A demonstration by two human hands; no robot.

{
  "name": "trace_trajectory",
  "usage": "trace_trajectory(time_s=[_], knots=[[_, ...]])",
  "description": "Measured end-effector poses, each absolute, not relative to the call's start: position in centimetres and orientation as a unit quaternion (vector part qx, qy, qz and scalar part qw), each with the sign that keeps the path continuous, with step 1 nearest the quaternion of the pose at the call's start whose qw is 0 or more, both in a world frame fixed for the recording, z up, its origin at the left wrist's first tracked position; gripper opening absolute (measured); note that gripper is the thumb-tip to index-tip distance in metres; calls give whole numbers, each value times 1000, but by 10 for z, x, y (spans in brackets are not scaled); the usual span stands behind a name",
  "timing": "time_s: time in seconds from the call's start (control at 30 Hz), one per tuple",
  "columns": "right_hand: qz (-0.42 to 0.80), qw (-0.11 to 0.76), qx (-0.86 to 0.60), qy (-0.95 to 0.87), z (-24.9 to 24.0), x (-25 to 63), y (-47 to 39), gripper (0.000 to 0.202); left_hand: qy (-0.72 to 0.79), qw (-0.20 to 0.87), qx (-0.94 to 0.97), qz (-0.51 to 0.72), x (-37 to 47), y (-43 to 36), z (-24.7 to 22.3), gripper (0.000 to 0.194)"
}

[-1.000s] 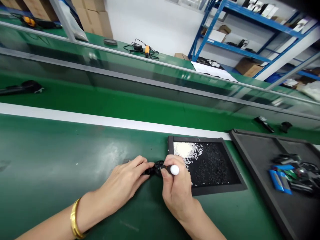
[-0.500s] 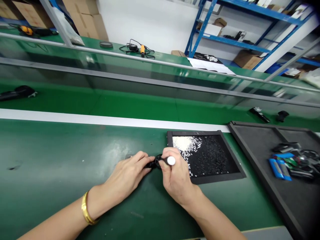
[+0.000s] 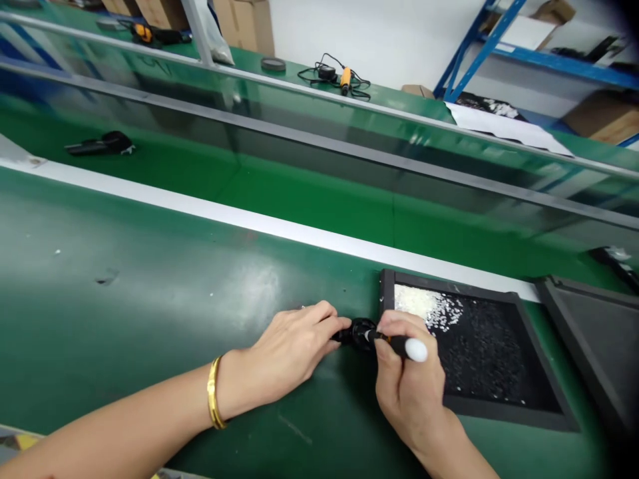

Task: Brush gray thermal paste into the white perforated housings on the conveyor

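My left hand [image 3: 294, 346], with a gold bangle at the wrist, is closed on a small black part [image 3: 360, 330] with a round end, pressing it against the green table. My right hand [image 3: 412, 386] grips a black pen-shaped tool [image 3: 402, 346] with a rounded white end. The tool slants to the left, and its thin tip reaches the round end of the part. Just beyond my right hand lies a shallow black tray [image 3: 499, 412] holding small white pieces [image 3: 424, 303] and small black pieces [image 3: 486, 352].
A larger black tray [image 3: 594, 326] stands at the right edge. Behind the white strip [image 3: 279, 229] runs a green lane with a black device [image 3: 102, 144] on it. Farther back, a yellow-and-black corded tool [image 3: 345, 81] and a blue shelf rack [image 3: 564, 60] are visible.
The view has turned left and tilted, so everything sits farther right. The tool has tipped from nearly upright to a slant over the black part. Both hands keep their hold.
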State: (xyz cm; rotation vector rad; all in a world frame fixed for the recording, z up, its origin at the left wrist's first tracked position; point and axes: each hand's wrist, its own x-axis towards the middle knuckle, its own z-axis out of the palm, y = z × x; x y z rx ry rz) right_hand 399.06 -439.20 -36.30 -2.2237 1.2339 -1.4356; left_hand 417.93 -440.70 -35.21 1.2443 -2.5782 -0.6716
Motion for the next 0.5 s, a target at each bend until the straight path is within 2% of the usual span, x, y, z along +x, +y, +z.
trace_trajectory(time_s=[0.5], knots=[[-474, 94, -760, 434, -357, 3976, -4377, 25, -877, 111, 417, -212, 4177, -4404, -352, 30]])
